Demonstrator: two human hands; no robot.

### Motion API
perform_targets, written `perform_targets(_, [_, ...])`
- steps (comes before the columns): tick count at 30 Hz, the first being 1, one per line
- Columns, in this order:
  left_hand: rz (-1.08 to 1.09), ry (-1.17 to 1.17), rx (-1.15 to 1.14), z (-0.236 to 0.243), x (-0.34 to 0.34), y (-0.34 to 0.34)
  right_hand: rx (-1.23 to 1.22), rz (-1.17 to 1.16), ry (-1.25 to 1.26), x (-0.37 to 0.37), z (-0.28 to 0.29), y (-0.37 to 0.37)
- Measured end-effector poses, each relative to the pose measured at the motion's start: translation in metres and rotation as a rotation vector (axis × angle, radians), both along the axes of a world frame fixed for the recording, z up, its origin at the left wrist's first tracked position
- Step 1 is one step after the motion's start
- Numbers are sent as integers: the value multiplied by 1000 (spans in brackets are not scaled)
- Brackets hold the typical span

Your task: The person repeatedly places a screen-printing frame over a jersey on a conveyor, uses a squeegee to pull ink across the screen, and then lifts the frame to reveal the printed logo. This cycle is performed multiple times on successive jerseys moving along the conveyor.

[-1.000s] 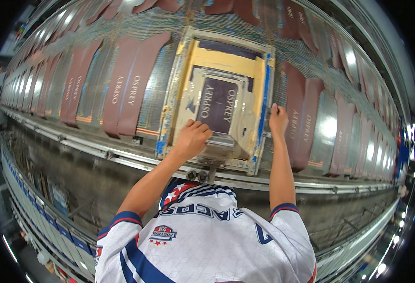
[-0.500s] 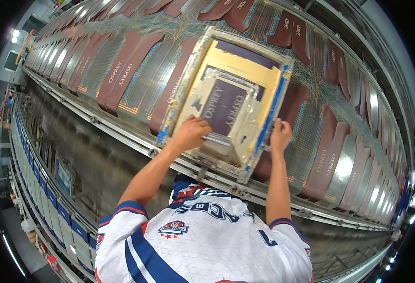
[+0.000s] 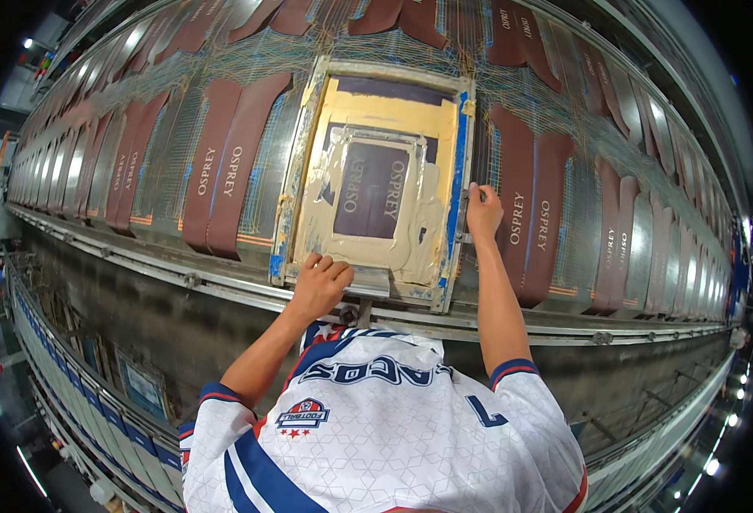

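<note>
A screen printing frame (image 3: 301,143) with yellow masking, blue tape and pale ink lies on the printing table. Its purple stencil middle (image 3: 368,190) bears lettering. My left hand (image 3: 320,285) is closed on a metal squeegee (image 3: 371,282) at the frame's near end, fingers curled over it. My right hand (image 3: 485,210) is closed on the right side of the frame, at its edge.
Maroon cut panels (image 3: 229,171) with printed lettering lie in rows along the long, line-marked table (image 3: 274,188), on both sides of the frame and behind it. A metal rail (image 3: 603,336) runs along the near edge. A slatted rack (image 3: 68,376) stands at the lower left.
My left hand and the squeegee have moved toward me to the frame's near end. The frame has shifted along the table relative to the panels. The head view has turned.
</note>
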State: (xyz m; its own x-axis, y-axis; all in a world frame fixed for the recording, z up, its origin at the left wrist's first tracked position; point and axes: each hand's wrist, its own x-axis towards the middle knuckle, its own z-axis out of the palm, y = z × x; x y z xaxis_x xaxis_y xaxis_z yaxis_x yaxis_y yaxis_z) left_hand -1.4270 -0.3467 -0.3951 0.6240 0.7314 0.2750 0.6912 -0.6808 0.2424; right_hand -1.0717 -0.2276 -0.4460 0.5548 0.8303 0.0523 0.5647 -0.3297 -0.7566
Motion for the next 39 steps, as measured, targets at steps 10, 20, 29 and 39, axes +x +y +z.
perform_targets(10, [12,-25,77,-30,17,121,-15,-26,165,15,30,-75])
perform_targets(20, [-26,-24,-146,0,52,289,-106,-365,-33,119,9,-287])
perform_targets(29, [-73,-13,-119,-15,20,122,-65,-283,-427,190,-8,-321])
perform_targets(39, [58,214,-304,33,27,59,-31,95,-602,245,1,-303])
